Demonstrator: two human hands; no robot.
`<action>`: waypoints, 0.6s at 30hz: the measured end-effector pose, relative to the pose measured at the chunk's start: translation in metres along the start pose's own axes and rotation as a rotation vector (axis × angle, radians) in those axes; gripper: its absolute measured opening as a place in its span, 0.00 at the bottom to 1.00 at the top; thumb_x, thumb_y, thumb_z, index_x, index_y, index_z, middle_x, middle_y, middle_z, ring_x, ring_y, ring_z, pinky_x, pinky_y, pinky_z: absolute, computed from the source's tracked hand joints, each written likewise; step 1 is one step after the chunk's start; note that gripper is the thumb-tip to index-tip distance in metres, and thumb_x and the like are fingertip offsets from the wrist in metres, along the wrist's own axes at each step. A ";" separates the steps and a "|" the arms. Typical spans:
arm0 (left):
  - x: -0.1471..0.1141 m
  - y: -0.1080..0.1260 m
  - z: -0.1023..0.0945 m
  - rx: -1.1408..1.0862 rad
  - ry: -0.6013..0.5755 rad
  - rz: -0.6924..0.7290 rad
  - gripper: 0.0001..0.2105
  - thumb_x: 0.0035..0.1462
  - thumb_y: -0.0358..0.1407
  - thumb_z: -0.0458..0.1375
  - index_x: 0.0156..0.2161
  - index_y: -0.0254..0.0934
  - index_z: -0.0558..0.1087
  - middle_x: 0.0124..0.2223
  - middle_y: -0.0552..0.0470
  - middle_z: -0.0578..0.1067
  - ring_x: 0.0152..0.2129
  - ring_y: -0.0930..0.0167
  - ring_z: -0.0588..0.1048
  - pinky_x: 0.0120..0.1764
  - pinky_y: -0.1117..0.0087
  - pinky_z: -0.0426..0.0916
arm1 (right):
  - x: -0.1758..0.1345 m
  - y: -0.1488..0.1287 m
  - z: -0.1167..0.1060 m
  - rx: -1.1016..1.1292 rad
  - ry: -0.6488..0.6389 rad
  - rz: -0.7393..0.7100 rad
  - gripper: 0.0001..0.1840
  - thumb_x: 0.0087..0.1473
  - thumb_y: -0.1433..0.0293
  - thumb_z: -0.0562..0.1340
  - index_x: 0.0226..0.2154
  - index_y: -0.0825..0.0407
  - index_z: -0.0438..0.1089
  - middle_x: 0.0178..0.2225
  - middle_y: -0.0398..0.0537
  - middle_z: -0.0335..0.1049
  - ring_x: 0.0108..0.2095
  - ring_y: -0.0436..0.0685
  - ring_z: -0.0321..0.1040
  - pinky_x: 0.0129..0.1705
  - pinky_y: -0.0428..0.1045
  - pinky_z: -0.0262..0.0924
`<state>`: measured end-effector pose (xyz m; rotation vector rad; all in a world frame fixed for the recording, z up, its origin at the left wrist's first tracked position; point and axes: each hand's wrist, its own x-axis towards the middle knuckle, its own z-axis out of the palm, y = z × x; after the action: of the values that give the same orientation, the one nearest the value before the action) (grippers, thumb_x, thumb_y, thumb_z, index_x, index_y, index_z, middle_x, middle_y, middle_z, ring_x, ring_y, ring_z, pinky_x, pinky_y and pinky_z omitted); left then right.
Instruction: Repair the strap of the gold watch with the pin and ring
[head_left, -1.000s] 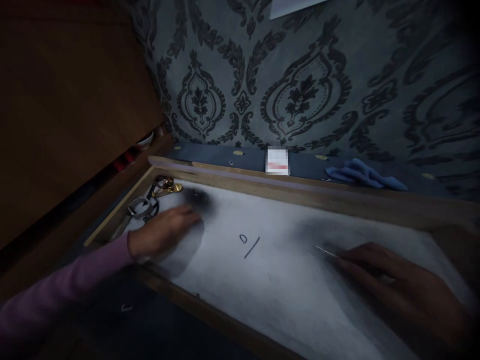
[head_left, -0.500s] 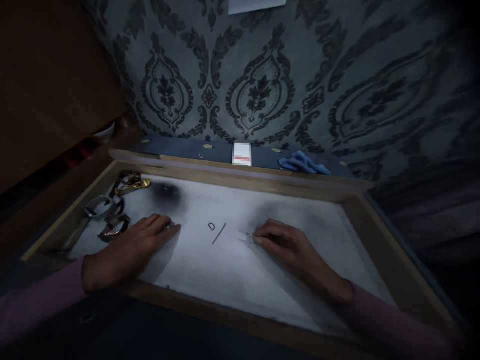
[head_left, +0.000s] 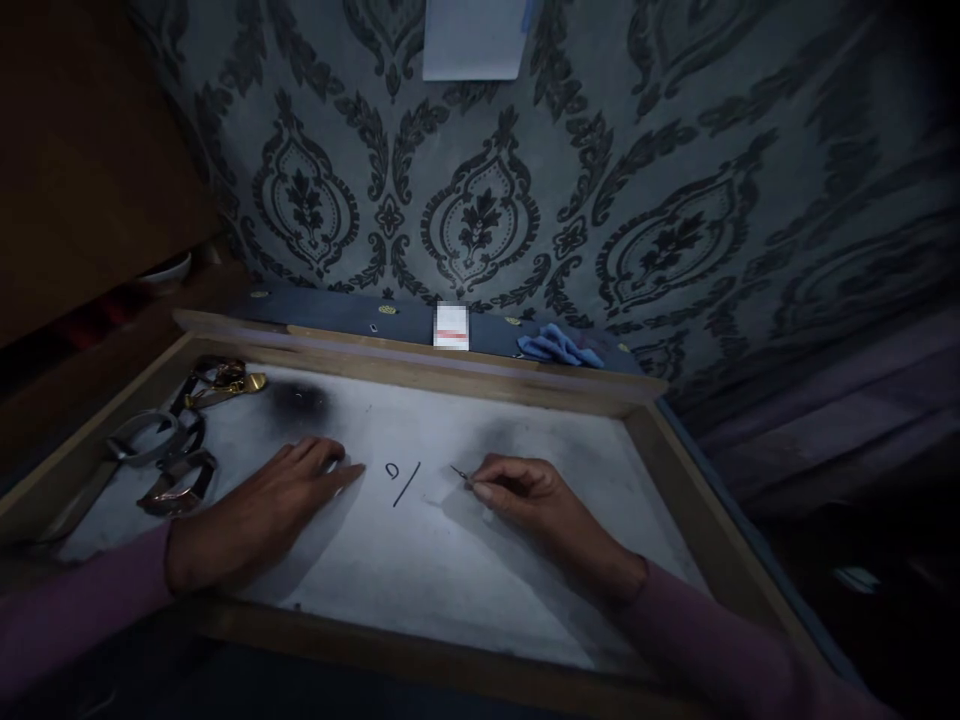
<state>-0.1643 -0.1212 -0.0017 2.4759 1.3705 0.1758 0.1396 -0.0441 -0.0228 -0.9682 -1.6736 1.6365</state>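
My right hand [head_left: 525, 490] pinches a thin, pointed metal tool [head_left: 459, 472] between thumb and fingertips. Its tip points left, just above the white bottom of a shallow wooden tray [head_left: 480, 385]. Left of the tip are a small dark D-shaped loop [head_left: 391, 470] and a slanted dark line [head_left: 407, 484]; whether they are drawn or lie there I cannot tell. On the left, my left hand [head_left: 281, 500] rests over the white surface, thumb stretched out and apart from the bent fingers. Several wristwatches [head_left: 180, 482] lie in the tray's left end, beyond that hand.
Behind the tray's back edge sit a small white box [head_left: 451, 328] with a red stripe and a crumpled blue cloth [head_left: 559, 345]. Patterned wallpaper [head_left: 480, 215] rises behind, with a white sheet [head_left: 474, 40] on it. Brown furniture [head_left: 90, 150] stands at the left.
The view has shifted, moving the tray left in the picture. My right hand has come closer to the dark loop and line, its tool tilted differently. My left hand has barely changed.
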 end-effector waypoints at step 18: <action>0.016 0.066 -0.014 -1.100 0.091 -0.175 0.22 0.63 0.32 0.51 0.61 0.48 0.64 0.52 0.49 0.71 0.49 0.66 0.69 0.49 0.65 0.66 | 0.000 -0.029 0.027 -0.034 -0.042 -0.131 0.12 0.50 0.60 0.68 0.28 0.51 0.76 0.25 0.42 0.67 0.26 0.49 0.60 0.30 0.46 0.57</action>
<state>-0.1058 -0.1374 0.0322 1.4350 1.0626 0.7666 0.1146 -0.0581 0.0041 -0.8269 -1.7594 1.5561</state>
